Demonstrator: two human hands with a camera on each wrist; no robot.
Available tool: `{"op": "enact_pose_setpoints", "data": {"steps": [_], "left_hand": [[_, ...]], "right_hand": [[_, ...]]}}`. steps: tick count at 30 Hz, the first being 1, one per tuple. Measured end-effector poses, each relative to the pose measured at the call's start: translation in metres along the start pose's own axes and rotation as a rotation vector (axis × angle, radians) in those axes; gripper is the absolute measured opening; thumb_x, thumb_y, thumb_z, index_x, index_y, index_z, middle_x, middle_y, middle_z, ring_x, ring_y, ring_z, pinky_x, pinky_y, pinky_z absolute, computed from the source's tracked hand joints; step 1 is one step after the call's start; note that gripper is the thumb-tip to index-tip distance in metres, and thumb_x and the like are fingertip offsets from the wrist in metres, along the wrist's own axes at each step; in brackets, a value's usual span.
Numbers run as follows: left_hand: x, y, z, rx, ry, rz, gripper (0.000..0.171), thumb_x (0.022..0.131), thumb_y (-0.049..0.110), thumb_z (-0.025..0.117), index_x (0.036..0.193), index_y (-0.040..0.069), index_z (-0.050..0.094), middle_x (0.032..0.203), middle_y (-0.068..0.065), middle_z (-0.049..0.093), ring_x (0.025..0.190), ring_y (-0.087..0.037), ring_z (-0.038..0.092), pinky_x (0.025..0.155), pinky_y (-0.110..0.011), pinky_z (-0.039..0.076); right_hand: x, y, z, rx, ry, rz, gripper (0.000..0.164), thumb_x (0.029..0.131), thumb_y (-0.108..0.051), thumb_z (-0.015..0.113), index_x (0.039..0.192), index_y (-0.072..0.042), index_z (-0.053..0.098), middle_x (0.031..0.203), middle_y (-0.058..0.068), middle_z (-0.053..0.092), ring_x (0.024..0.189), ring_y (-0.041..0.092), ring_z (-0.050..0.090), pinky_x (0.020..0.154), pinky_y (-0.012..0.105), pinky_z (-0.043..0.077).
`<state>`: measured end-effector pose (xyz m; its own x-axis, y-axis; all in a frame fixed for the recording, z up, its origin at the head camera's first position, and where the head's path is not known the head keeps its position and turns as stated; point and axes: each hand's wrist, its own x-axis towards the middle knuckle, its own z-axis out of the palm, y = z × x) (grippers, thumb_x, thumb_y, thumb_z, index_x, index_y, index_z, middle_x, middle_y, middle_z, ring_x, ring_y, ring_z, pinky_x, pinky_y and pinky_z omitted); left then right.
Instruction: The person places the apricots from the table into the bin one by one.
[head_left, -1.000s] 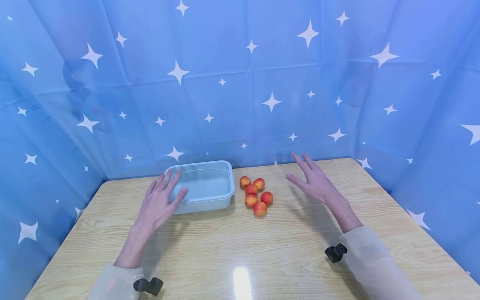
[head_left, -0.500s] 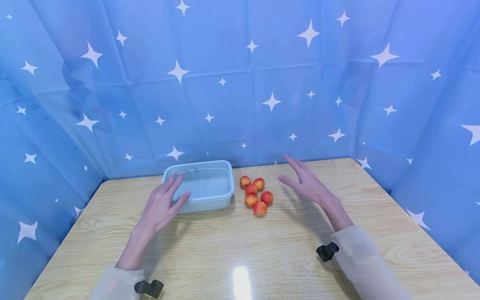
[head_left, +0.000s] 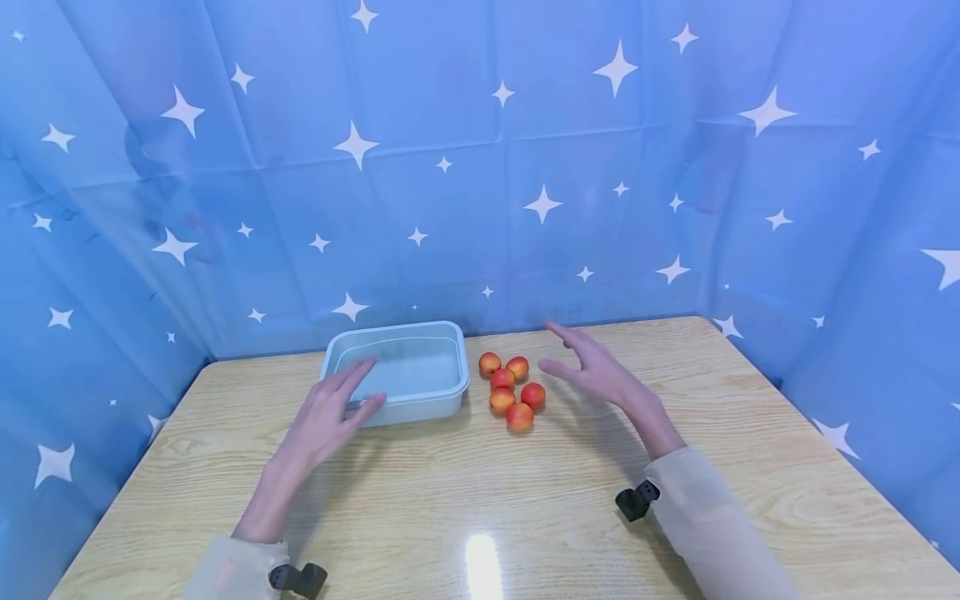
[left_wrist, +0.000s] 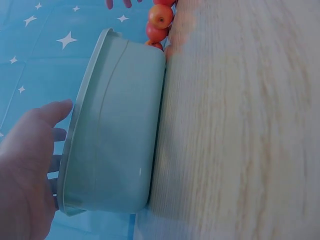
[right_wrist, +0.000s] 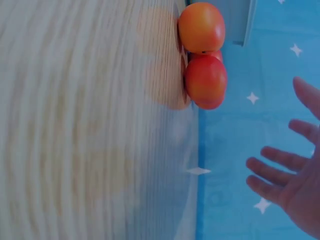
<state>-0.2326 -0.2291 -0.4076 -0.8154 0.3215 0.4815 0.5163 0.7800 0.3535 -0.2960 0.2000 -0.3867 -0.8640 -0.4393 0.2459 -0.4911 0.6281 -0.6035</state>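
Observation:
A pale blue rectangular tub (head_left: 420,408) stands at the back of the wooden table, left of centre. Beside it on the right lies a cluster of several small red-orange fruits (head_left: 520,417), like apricots or small apples. My left hand (head_left: 322,421) hovers over the tub's front left side, fingers spread; in the left wrist view its thumb is right at the rim (left_wrist: 75,112). To the right of the fruits my right hand (head_left: 600,371) is held above the table with fingers extended and nothing in them. The right wrist view shows that hand (right_wrist: 295,175) apart from the fruits (right_wrist: 206,81).
The wooden table (head_left: 450,517) reaches back to a blue curtain (head_left: 465,208) with white stars, which also hangs along both sides. Each sleeve cuff carries a small black camera, one by the left wrist (head_left: 298,579) and one by the right wrist (head_left: 637,500).
My right hand has moved left, closer to the fruits. The left hand has shifted slightly right and toward me over the tub's edge. Tub and fruits have stayed in place.

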Motion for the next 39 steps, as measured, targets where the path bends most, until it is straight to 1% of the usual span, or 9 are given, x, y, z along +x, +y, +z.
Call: {"op": "enact_pose_setpoints", "data": {"steps": [4, 11, 17, 19, 23, 25, 28, 33, 39], "left_hand": [[-0.001, -0.001, 0.001, -0.016, -0.002, 0.012, 0.058, 0.100, 0.035, 0.062, 0.149, 0.007, 0.048, 0.146, -0.018, 0.052, 0.134, -0.043, 0.048, 0.108, -0.063, 0.033], [-0.003, -0.001, 0.002, -0.037, -0.025, 0.006, 0.054, 0.099, 0.035, 0.066, 0.144, 0.008, 0.055, 0.141, -0.015, 0.058, 0.132, -0.042, 0.050, 0.109, -0.061, 0.032], [-0.003, 0.000, 0.003, -0.028, 0.003, 0.029, 0.050, 0.096, 0.032, 0.069, 0.138, 0.007, 0.060, 0.134, -0.015, 0.063, 0.126, -0.041, 0.055, 0.106, -0.062, 0.035], [-0.003, 0.000, 0.004, -0.031, 0.024, 0.047, 0.047, 0.095, 0.029, 0.071, 0.135, 0.006, 0.062, 0.127, -0.016, 0.067, 0.119, -0.038, 0.060, 0.102, -0.061, 0.038], [-0.003, -0.001, 0.006, -0.051, 0.064, 0.072, 0.042, 0.091, 0.025, 0.076, 0.127, 0.005, 0.067, 0.110, -0.013, 0.071, 0.101, -0.030, 0.066, 0.090, -0.054, 0.046], [-0.003, -0.002, 0.007, -0.064, 0.082, 0.079, 0.038, 0.090, 0.022, 0.077, 0.122, 0.005, 0.068, 0.103, -0.009, 0.071, 0.094, -0.026, 0.066, 0.083, -0.048, 0.049], [-0.003, -0.003, 0.008, -0.088, 0.103, 0.082, 0.031, 0.088, 0.020, 0.079, 0.115, 0.007, 0.070, 0.097, -0.004, 0.069, 0.089, -0.020, 0.063, 0.077, -0.042, 0.050], [-0.004, -0.004, 0.010, -0.116, 0.123, 0.085, 0.019, 0.087, 0.018, 0.081, 0.102, 0.012, 0.071, 0.092, 0.003, 0.067, 0.086, -0.014, 0.061, 0.077, -0.040, 0.052], [-0.004, -0.007, 0.012, -0.128, 0.138, 0.093, 0.015, 0.086, 0.017, 0.081, 0.096, 0.013, 0.071, 0.093, 0.004, 0.069, 0.088, -0.015, 0.065, 0.080, -0.041, 0.053]], "right_hand": [[0.002, 0.000, 0.005, 0.032, -0.022, 0.006, 0.072, 0.099, -0.043, 0.063, 0.158, -0.013, 0.033, 0.160, 0.014, 0.036, 0.134, 0.044, 0.045, 0.107, 0.062, 0.037], [0.002, 0.000, 0.010, 0.073, -0.095, -0.003, 0.065, 0.098, -0.033, 0.068, 0.152, -0.007, 0.043, 0.146, 0.022, 0.050, 0.122, 0.046, 0.056, 0.101, 0.057, 0.045], [0.002, 0.001, 0.014, 0.094, -0.188, 0.013, 0.059, 0.096, -0.029, 0.071, 0.145, -0.003, 0.051, 0.134, 0.025, 0.057, 0.111, 0.035, 0.063, 0.095, 0.050, 0.051], [0.002, 0.001, 0.015, 0.100, -0.217, 0.012, 0.058, 0.096, -0.028, 0.072, 0.143, -0.002, 0.053, 0.131, 0.025, 0.058, 0.108, 0.032, 0.064, 0.093, 0.048, 0.052], [0.003, 0.000, 0.016, 0.108, -0.262, 0.000, 0.052, 0.095, -0.025, 0.072, 0.139, -0.002, 0.057, 0.129, 0.021, 0.060, 0.105, 0.029, 0.064, 0.091, 0.045, 0.053], [0.003, 0.001, 0.017, 0.101, -0.276, -0.013, 0.048, 0.096, -0.023, 0.072, 0.137, -0.002, 0.059, 0.127, 0.018, 0.062, 0.103, 0.028, 0.064, 0.091, 0.044, 0.053], [0.002, 0.003, 0.018, 0.086, -0.292, -0.016, 0.044, 0.096, -0.020, 0.071, 0.135, -0.003, 0.061, 0.124, 0.012, 0.064, 0.100, 0.025, 0.065, 0.089, 0.041, 0.054], [0.001, 0.004, 0.020, 0.063, -0.305, -0.006, 0.037, 0.096, -0.016, 0.070, 0.131, -0.003, 0.065, 0.121, 0.008, 0.067, 0.096, 0.021, 0.065, 0.086, 0.038, 0.054], [0.002, 0.001, 0.021, 0.068, -0.310, 0.001, 0.035, 0.095, -0.011, 0.071, 0.128, -0.003, 0.067, 0.116, 0.008, 0.069, 0.094, 0.022, 0.066, 0.082, 0.036, 0.054]]}}
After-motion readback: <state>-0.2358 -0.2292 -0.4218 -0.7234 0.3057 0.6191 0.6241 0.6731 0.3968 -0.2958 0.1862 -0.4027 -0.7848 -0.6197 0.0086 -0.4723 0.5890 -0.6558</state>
